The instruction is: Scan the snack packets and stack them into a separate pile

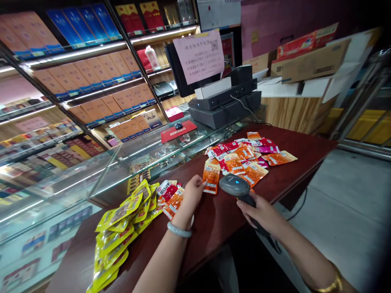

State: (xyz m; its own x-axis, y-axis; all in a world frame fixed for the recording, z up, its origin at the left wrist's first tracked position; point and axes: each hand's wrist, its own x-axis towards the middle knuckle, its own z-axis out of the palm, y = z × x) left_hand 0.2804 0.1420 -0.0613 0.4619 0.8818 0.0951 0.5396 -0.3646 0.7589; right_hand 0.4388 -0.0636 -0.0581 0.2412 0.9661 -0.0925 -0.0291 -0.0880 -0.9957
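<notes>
Right hand (261,213) grips one part-hidden scanner (234,185). At left hand's (191,196) 2 o'clock, one orange packet (211,179); cannot tell whether pinched. At 8 o'clock, overlapping yellow packets (117,240), uncountable.

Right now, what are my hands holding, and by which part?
Your right hand holds the handheld scanner by its handle. Your left hand is at the left edge of an orange packet; whether it pinches it, I can't tell.
</notes>
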